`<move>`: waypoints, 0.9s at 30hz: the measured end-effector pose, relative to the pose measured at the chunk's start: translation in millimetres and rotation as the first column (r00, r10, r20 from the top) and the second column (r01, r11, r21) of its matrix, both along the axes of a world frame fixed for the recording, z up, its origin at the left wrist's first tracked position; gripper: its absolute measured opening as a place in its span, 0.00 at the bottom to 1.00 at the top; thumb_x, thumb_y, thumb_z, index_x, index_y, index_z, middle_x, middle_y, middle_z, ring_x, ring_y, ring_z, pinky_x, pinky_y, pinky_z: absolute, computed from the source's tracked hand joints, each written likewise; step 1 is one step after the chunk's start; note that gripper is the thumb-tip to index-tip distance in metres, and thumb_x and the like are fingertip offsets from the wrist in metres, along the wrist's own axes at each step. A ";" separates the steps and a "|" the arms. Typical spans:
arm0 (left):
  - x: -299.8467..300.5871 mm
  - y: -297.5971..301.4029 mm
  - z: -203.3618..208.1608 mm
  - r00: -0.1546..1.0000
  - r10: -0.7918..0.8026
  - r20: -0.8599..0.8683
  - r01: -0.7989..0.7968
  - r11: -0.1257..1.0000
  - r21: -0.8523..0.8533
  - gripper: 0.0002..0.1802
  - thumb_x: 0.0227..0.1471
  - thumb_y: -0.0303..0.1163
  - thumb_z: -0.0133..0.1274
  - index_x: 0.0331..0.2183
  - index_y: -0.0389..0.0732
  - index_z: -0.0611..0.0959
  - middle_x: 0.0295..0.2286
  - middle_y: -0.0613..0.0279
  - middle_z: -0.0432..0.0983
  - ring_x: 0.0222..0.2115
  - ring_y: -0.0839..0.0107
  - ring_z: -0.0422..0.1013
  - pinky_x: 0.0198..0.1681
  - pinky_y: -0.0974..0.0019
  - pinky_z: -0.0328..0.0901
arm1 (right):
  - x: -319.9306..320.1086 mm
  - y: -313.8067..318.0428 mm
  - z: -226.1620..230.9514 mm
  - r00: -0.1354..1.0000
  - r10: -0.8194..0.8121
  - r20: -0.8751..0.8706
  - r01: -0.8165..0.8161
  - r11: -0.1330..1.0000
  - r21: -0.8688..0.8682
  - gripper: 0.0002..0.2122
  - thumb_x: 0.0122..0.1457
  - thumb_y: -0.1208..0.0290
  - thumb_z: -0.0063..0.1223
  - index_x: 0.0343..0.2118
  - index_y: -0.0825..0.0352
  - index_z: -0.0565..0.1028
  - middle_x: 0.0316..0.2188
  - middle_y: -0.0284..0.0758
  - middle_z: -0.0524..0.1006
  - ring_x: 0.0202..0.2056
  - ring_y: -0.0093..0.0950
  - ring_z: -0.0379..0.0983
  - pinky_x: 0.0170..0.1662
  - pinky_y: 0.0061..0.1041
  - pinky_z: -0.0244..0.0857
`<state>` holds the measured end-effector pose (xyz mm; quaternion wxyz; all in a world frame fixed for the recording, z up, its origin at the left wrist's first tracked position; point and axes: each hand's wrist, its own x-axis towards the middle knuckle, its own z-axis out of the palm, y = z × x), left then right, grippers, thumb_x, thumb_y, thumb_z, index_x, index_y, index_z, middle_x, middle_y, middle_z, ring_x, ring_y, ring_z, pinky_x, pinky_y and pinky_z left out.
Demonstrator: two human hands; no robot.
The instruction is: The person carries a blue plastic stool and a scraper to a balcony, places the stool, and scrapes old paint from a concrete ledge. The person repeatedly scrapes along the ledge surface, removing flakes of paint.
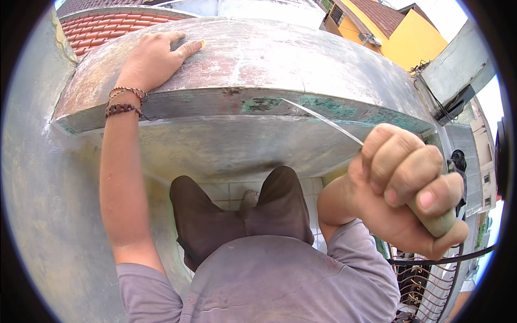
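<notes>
My left hand lies flat on top of the worn concrete ledge, its fingers stretched out and thumb apart. It holds nothing, and braided bracelets circle that wrist. On the right, my right hand is closed around the tan-green handle of a hand tool with a thin metal blade. The blade points up and left, and its tip appears to meet the ledge's front edge. Flaking green paint and darker bare patches show along that edge. Whether the blade is flat or round I cannot tell.
A plastered wall rises close on my left. Below the ledge are my knees and a tiled floor. At right are a black cable, curled metal railings and a post. Red roof tiles and a yellow building lie beyond.
</notes>
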<state>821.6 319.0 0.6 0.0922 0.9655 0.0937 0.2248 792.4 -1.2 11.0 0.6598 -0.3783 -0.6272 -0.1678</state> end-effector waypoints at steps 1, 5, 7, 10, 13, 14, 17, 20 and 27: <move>-2.9 -0.5 0.5 1.000 0.011 -0.005 -0.011 1.000 -0.005 0.37 0.54 0.60 0.51 0.51 0.35 0.79 0.50 0.45 0.75 0.53 0.53 0.69 0.58 0.56 0.62 | -1.9 1.3 1.8 1.000 -0.010 0.011 0.010 1.000 0.006 0.32 0.66 0.40 0.25 0.39 0.68 0.73 0.21 0.38 0.69 0.18 0.26 0.58 0.23 0.30 0.55; -6.7 10.3 -1.5 1.000 0.021 -0.010 -0.021 1.000 0.012 0.38 0.54 0.62 0.49 0.50 0.36 0.80 0.49 0.46 0.75 0.53 0.53 0.70 0.57 0.54 0.64 | 1.8 4.3 -0.3 1.000 -0.017 0.005 0.017 1.000 -0.003 0.30 0.66 0.41 0.27 0.39 0.67 0.73 0.21 0.36 0.68 0.17 0.26 0.58 0.23 0.29 0.54; -3.6 6.1 -2.1 1.000 0.021 -0.004 -0.021 1.000 0.006 0.38 0.54 0.62 0.49 0.50 0.37 0.80 0.49 0.46 0.75 0.53 0.54 0.70 0.57 0.54 0.64 | 2.8 3.1 2.3 1.000 -0.015 0.010 0.015 1.000 -0.001 0.30 0.66 0.41 0.27 0.39 0.67 0.73 0.20 0.35 0.67 0.17 0.26 0.58 0.22 0.28 0.54; -0.8 2.9 -2.8 1.000 0.021 -0.006 -0.021 1.000 -0.007 0.38 0.55 0.62 0.49 0.51 0.37 0.80 0.49 0.46 0.75 0.53 0.54 0.70 0.57 0.54 0.64 | -10.1 -8.4 8.7 1.000 -0.016 0.018 0.016 0.999 0.028 0.30 0.66 0.41 0.28 0.38 0.67 0.73 0.19 0.34 0.67 0.17 0.25 0.59 0.22 0.28 0.54; -2.4 9.0 0.6 1.000 0.014 -0.008 -0.014 1.000 -0.005 0.38 0.55 0.62 0.49 0.51 0.37 0.80 0.49 0.46 0.75 0.53 0.54 0.69 0.58 0.53 0.64 | -9.5 -3.5 4.1 1.000 -0.011 0.007 0.010 0.999 0.053 0.30 0.65 0.41 0.28 0.37 0.67 0.73 0.18 0.35 0.67 0.16 0.25 0.59 0.21 0.28 0.54; -3.3 10.1 0.9 1.000 0.005 -0.008 -0.005 1.000 -0.007 0.38 0.55 0.62 0.49 0.51 0.37 0.80 0.49 0.46 0.75 0.53 0.54 0.69 0.58 0.53 0.64 | -8.2 -3.4 1.2 1.000 -0.003 0.004 0.002 0.999 0.047 0.30 0.65 0.41 0.28 0.37 0.67 0.73 0.18 0.35 0.67 0.16 0.25 0.58 0.21 0.28 0.54; -2.0 -2.2 2.8 1.000 0.022 0.011 -0.022 1.000 0.019 0.38 0.55 0.62 0.49 0.51 0.36 0.79 0.50 0.46 0.75 0.54 0.54 0.69 0.58 0.53 0.63 | -3.6 -0.9 -4.0 1.000 0.015 -0.005 -0.015 0.998 0.054 0.30 0.65 0.41 0.29 0.37 0.68 0.73 0.18 0.36 0.67 0.16 0.26 0.58 0.21 0.29 0.55; -4.4 2.8 -3.3 1.000 0.024 0.003 -0.024 1.000 0.006 0.39 0.55 0.62 0.49 0.51 0.36 0.79 0.50 0.46 0.75 0.54 0.54 0.69 0.58 0.53 0.63 | -2.8 -0.7 -3.3 1.000 -0.007 0.024 0.005 0.998 0.063 0.31 0.65 0.40 0.29 0.38 0.69 0.72 0.18 0.37 0.67 0.16 0.25 0.57 0.21 0.29 0.54; -0.3 3.5 -1.1 1.000 0.029 -0.004 -0.029 1.000 0.012 0.38 0.55 0.61 0.50 0.52 0.36 0.79 0.49 0.45 0.75 0.52 0.52 0.70 0.58 0.54 0.64 | -0.9 -1.2 0.3 0.999 -0.022 0.037 0.020 0.999 0.041 0.30 0.66 0.41 0.28 0.39 0.68 0.72 0.19 0.35 0.68 0.16 0.25 0.57 0.21 0.28 0.54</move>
